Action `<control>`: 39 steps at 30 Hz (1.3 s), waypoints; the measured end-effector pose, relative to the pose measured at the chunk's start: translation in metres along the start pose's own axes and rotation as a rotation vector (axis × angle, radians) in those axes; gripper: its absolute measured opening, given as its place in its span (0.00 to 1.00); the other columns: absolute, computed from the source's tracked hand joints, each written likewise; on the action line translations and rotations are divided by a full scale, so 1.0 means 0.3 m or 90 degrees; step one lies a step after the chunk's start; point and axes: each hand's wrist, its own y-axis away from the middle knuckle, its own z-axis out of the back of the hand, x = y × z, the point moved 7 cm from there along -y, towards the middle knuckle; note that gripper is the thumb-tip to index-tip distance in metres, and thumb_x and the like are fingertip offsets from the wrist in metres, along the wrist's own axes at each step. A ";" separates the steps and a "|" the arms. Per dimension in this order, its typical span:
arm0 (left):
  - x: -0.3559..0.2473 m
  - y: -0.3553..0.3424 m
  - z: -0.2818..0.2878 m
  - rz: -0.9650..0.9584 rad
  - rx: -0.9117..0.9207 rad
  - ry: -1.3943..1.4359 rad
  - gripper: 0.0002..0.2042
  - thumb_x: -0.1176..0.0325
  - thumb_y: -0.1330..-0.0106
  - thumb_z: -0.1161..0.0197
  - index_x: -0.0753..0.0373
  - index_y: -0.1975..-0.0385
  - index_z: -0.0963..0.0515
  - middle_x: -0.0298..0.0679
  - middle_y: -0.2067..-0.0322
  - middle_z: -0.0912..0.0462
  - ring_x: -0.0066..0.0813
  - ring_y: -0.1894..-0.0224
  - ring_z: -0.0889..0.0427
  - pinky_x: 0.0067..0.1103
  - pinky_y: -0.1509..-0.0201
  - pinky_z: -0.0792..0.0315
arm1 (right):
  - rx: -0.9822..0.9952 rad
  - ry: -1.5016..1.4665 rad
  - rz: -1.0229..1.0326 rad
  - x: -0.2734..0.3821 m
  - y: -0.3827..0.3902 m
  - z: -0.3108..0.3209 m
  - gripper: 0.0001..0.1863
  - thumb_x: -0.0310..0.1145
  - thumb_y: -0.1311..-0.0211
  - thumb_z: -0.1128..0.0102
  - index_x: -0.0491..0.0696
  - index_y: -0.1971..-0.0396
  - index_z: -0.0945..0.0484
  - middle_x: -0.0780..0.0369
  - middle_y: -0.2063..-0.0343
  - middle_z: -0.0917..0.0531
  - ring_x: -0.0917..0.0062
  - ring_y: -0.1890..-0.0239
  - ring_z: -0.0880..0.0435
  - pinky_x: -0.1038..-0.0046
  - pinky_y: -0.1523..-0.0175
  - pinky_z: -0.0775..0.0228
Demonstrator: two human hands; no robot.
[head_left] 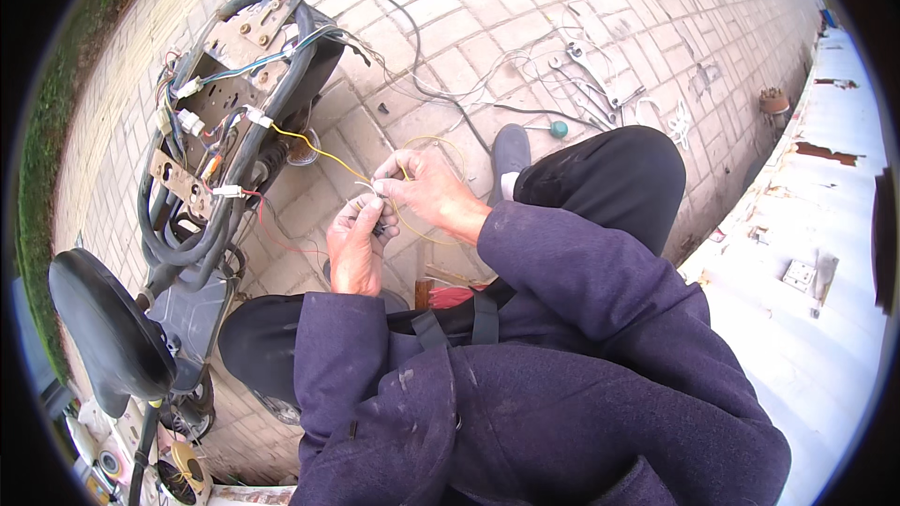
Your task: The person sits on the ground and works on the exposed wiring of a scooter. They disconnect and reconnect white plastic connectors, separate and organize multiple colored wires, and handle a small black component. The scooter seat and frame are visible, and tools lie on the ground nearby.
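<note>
A yellow wire (323,153) runs from a white connector (259,117) on the frame of a stripped electric scooter or bike (246,42) to my fingertips. My right hand (433,189) pinches the wire, thumb against forefinger; a loose yellow loop hangs around this hand. Just below and to the left, my left hand (358,236) is closed with its fingertips close to the right ones, holding thin wire ends, some pale. Their exact joining is too small to make out. A red wire (281,236) leads from another white connector (228,191) toward my left hand.
Several wrenches (592,84) and a green-handled screwdriver (558,129) lie on the paving among loose white and black wires. A black saddle (111,323) stands at the left. Near my lap is a red-bristled brush-like thing (450,296). A white panel (797,225) borders the right.
</note>
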 end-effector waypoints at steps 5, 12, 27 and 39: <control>0.013 -0.005 0.006 0.002 0.003 -0.011 0.06 0.67 0.33 0.37 0.62 0.63 0.23 0.33 0.70 0.20 0.22 0.69 0.22 0.20 0.64 0.26 | 0.001 -0.021 0.004 -0.033 -0.004 -0.011 0.07 0.28 0.41 0.37 0.40 0.68 0.19 0.61 0.75 0.15 0.81 0.71 0.19 0.74 0.63 0.27; 0.004 -0.001 0.001 0.001 0.021 -0.001 0.06 0.67 0.33 0.37 0.61 0.64 0.23 0.32 0.71 0.22 0.21 0.69 0.23 0.20 0.65 0.27 | 0.029 -0.076 -0.017 -0.014 0.012 -0.028 0.04 0.25 0.38 0.41 0.40 0.68 0.22 0.62 0.78 0.18 0.84 0.77 0.20 0.76 0.70 0.27; -0.036 0.024 0.026 -0.009 -0.010 0.049 0.05 0.68 0.34 0.35 0.60 0.63 0.23 0.32 0.71 0.22 0.22 0.70 0.25 0.18 0.67 0.29 | 0.018 -0.046 0.045 -0.021 0.003 -0.041 0.07 0.28 0.40 0.39 0.41 0.65 0.20 0.62 0.73 0.15 0.83 0.70 0.19 0.76 0.63 0.27; -0.246 0.051 -0.041 -0.079 0.037 -0.085 0.10 0.67 0.32 0.38 0.66 0.57 0.25 0.36 0.70 0.20 0.22 0.71 0.24 0.19 0.67 0.31 | -0.030 0.045 0.162 0.241 0.069 0.079 0.14 0.38 0.37 0.36 0.44 0.58 0.22 0.66 0.72 0.21 0.84 0.69 0.24 0.77 0.63 0.29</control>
